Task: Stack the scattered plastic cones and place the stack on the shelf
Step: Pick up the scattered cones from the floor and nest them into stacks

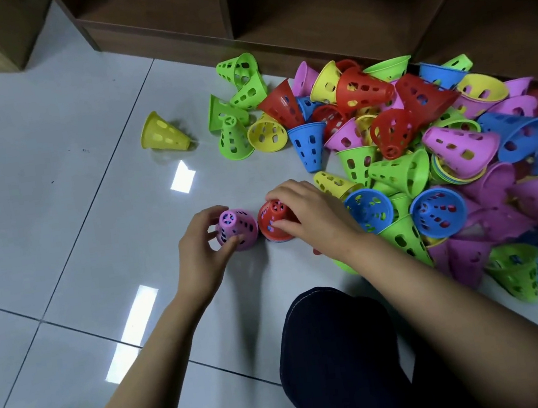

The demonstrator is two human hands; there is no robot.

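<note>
You are early in the stacking step, and nothing has reached the shelf yet. Your left hand has its fingers curled closed around a pink cone, which stands narrow end up on the floor. Your right hand closes over a red cone just beside it, thumb on the near wall and fingertips over the top. A thin edge of another colour shows under the red cone's rim, so it may already cap a short stack, though you cannot tell how many lie beneath.

The 2 cones sit nearly touching, both upright the same way, which suits nesting. The next move, as it looks, is to lift the pink cone clear of the floor, centre it over the red one and press it down until the walls seat. Keep the right hand steadying the base so the stack does not slide on the glossy tile.

Most of the work remains: a large heap of cones in red, blue, green, yellow and pink lies to your right against the shelf's base, many on their sides and tangled. A lone yellow cone lies well apart to the left.
</note>
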